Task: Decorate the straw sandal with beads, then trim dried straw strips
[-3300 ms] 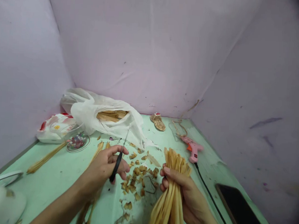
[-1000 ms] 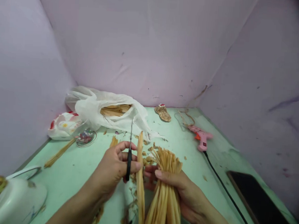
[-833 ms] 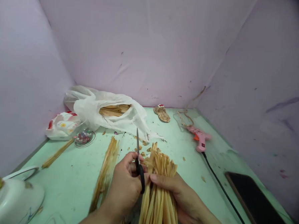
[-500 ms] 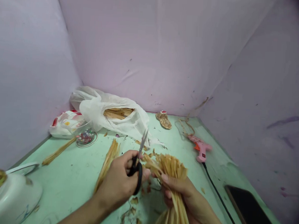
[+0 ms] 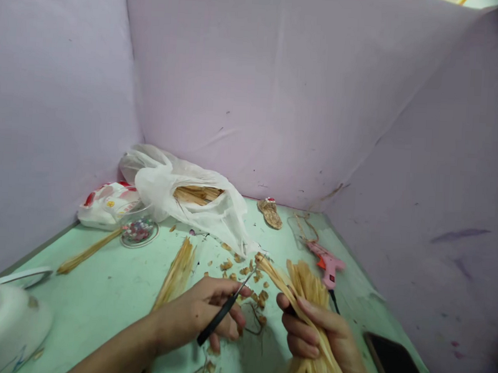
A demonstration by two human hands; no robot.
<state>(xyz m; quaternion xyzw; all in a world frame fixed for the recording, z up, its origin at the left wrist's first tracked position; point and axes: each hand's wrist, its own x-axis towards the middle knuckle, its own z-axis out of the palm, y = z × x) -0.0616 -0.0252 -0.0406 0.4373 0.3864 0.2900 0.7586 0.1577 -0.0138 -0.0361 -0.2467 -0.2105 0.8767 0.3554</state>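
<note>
My left hand (image 5: 213, 312) holds black-handled scissors (image 5: 221, 320), their thin metal blade slanting up and right toward the tip of a dried strip. Wrapped around a bundle of dried straw-coloured husk strips (image 5: 310, 284) is my right hand (image 5: 319, 329). One strip sticks out of the bundle to the left, its tip close to the blade's end. Cut brown scraps (image 5: 262, 298) lie scattered on the table between and beyond the hands. A second bundle of dried strips (image 5: 178, 272) lies behind my left hand, partly covered by the forearm.
A white plastic bag (image 5: 191, 172) with more dried strips lies at the back. Left of it are a wipes pack (image 5: 106, 204) and a clear cup of beads (image 5: 138, 231). A pink glue gun (image 5: 328, 263), a phone (image 5: 396, 364) and a white pot (image 5: 20, 325) flank the hands.
The scissors have turned in my left hand and now lie lower, slanting right. My right hand has shifted right with the bundle, and one strip now stands apart from it.
</note>
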